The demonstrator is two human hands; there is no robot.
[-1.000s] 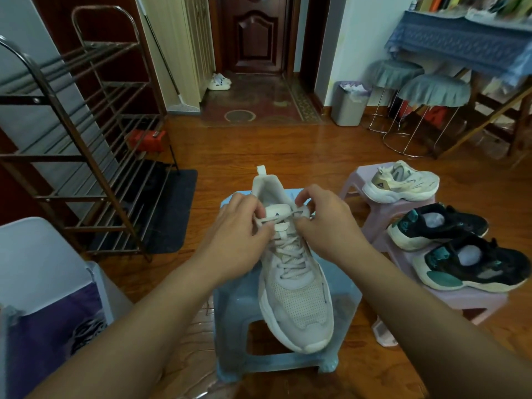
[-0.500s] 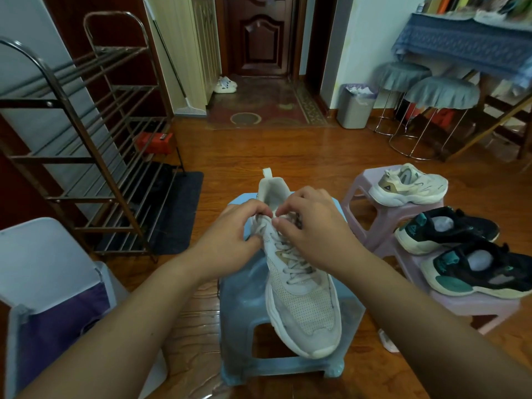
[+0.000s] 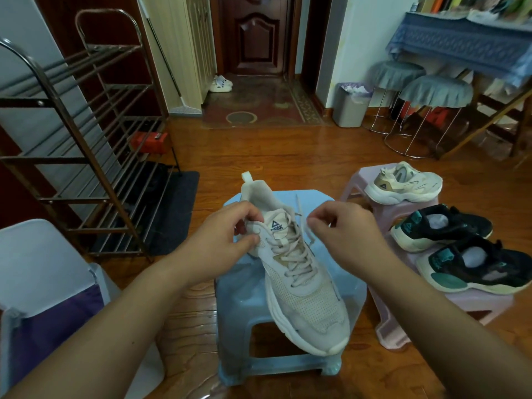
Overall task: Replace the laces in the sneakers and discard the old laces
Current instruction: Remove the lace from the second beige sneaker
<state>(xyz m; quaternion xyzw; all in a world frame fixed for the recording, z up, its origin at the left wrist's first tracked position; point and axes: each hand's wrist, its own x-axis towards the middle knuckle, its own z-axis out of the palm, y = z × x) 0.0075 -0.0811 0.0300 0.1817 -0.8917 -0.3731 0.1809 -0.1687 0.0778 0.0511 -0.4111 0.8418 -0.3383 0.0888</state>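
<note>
Far left, the metal shoe rack [image 3: 86, 145] stands against the wall, a red box [image 3: 149, 141] on the floor by its foot; closer in, my left hand [image 3: 227, 240] is on the near side of the pale sneaker [image 3: 299, 283], fingers pinched tight on the collar edge beside the tongue, holding the shoe steady; the sneaker lies on the blue stool [image 3: 239, 312], heel away from me, toe hanging just past the stool's front edge; the lace [image 3: 293, 254] runs criss-cross through the eyelets, its top end loose; one strand rises from the top eyelets to my right hand [image 3: 342, 234], which is closed narrow around it, thumb and fingertips pinching the lace up and off to the side; right of that, the pink stool [image 3: 475, 306] carries a cream sneaker [image 3: 403, 184] at the back and two black-and-teal sneakers [image 3: 443, 227] nearer me, side by side; further back, a grey bin [image 3: 351, 106] sits against the wall near two round covered stools [image 3: 434, 92].
</note>
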